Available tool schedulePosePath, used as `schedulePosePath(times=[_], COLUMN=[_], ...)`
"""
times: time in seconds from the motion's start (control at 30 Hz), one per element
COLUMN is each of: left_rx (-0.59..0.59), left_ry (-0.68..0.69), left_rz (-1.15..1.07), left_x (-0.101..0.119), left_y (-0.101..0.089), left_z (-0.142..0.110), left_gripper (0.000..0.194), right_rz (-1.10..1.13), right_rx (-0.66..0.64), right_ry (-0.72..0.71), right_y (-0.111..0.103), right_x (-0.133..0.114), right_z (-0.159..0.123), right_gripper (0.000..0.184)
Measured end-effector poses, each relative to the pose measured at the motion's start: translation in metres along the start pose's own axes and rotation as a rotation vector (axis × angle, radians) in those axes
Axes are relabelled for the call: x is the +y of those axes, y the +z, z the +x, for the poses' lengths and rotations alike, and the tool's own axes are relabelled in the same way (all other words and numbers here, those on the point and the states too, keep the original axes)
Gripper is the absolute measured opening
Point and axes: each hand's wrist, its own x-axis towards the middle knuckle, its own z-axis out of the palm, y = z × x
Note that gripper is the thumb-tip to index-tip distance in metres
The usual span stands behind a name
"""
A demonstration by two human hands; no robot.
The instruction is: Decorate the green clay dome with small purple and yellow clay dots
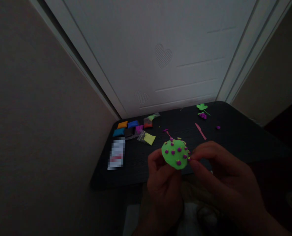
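A rounded green clay piece (172, 160), dotted with several small purple balls and bits of yellow, is held up over the near part of the dark table. My left hand (164, 183) is closed around it from below and the left. At its right edge, my right hand (222, 177) has thumb and index finger pinched together by a small purple and yellow dot; whether the fingertips grip anything is hidden. Just behind the green piece lies a thin pink tool (169, 134), with a purple clay scrap (165, 130) near its far end.
On the dark table (133, 173), clay packets in orange (122, 125), blue (133, 124), teal (118, 132) and yellow (149, 138) lie left, beside a blurred white packet (116, 153). Right are a pink plastic knife (200, 131), a green clay clover (202, 107) and purple clay cluster (203, 115).
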Motion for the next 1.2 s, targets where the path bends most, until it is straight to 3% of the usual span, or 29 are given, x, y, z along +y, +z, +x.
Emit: schedulePosePath(times=[0.4, 0.57, 0.7, 0.8, 1.0, 1.2], left_rx=[0.031, 0.035, 0.011, 0.034, 0.048, 0.027], left_ry=[0.028, -0.126, -0.358, -0.442, -0.437, -0.424], left_rz=[-0.004, -0.086, -0.264, -0.361, -0.405, -0.388], left_x=[0.001, 0.000, -0.001, 0.000, 0.007, 0.012], left_y=[0.001, 0.003, 0.007, 0.010, 0.011, 0.011], left_z=[-0.001, 0.000, -0.002, -0.002, 0.002, 0.002], left_gripper=[0.024, 0.016, 0.015, 0.011, 0.008, 0.009], right_rz=[0.018, 0.011, -0.036, -0.136, -0.329, -0.315], right_rx=[-0.011, -0.001, 0.027, 0.061, 0.102, 0.073], right_ry=[0.014, 0.006, -0.023, -0.115, -0.380, -0.411], right_y=[0.000, 0.000, -0.001, -0.001, -0.004, -0.005], right_x=[0.000, 0.001, 0.003, 0.005, 0.005, 0.005], right_z=[-0.001, -0.001, -0.003, -0.005, -0.005, -0.006], right_gripper=[0.010, 0.011, 0.011, 0.017, 0.026, 0.033])
